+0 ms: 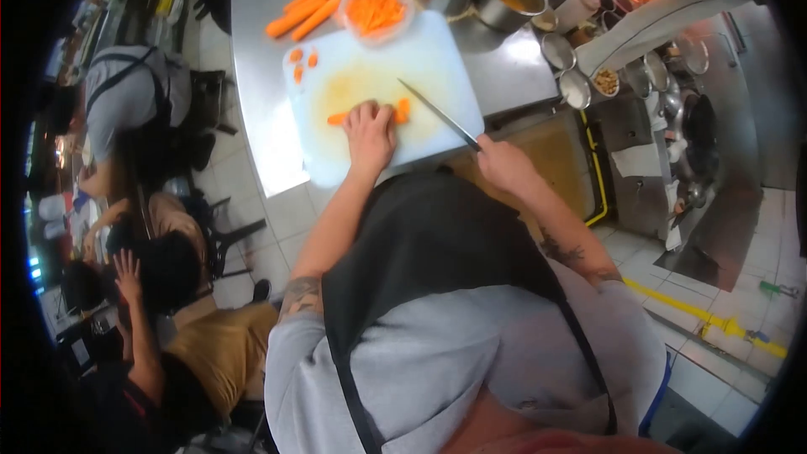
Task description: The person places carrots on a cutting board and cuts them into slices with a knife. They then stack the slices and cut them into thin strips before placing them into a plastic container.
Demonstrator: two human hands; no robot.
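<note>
Orange carrot piece (370, 113) lies on the white cutting board (420, 59), pinned under the left hand (368, 134), whose grip presses down on it. Right hand (503, 164) has its grip closed around the knife (437, 113), blade angled over the board near the carrot. Beyond them, whole carrots (307, 7) and a tub of slices (376, 7) rest on the steel desk (256, 76).

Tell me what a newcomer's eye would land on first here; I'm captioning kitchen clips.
First the white cutting board on the steel counter, where the left hand pins a carrot piece and the right hand grips a knife. Beyond it lie whole peeled carrots beside a tub of cut carrot.
</note>
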